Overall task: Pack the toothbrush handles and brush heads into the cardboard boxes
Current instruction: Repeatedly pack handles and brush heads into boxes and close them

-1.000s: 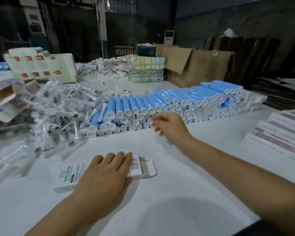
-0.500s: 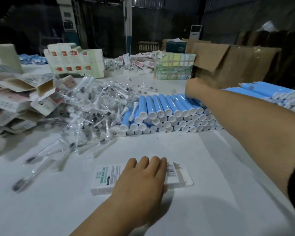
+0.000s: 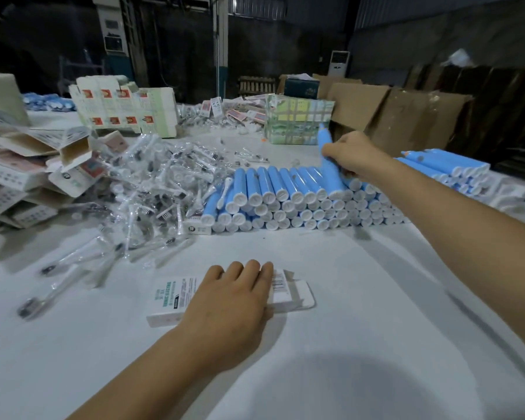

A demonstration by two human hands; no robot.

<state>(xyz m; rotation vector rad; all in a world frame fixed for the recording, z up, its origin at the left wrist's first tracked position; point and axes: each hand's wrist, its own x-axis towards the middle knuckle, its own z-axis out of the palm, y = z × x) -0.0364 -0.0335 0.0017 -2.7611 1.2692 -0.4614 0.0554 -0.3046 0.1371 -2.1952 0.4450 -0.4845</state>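
A white cardboard box [image 3: 170, 301] lies flat on the white table, its end flap open to the right. My left hand [image 3: 234, 301] rests flat on top of it, fingers straight. Behind it runs a long stack of blue toothbrush handles [image 3: 285, 201] with white end caps. My right hand [image 3: 350, 156] grips one blue handle [image 3: 331, 171] at the top of the stack, its far tip tilted up above the others. A heap of brush heads in clear wrappers [image 3: 152, 183] lies left of the stack.
Folded and open printed boxes [image 3: 28, 171] pile up at the far left. A block of upright cartons [image 3: 125, 110] and a taped bundle [image 3: 297, 122] stand at the back, with brown cardboard cartons [image 3: 400, 116] behind. Loose wrapped brush heads [image 3: 70, 268] lie near the left front.
My right hand reached from the stack's near caps up onto its top and now grips one blue handle, tilting it up. My left hand stayed flat on the box.
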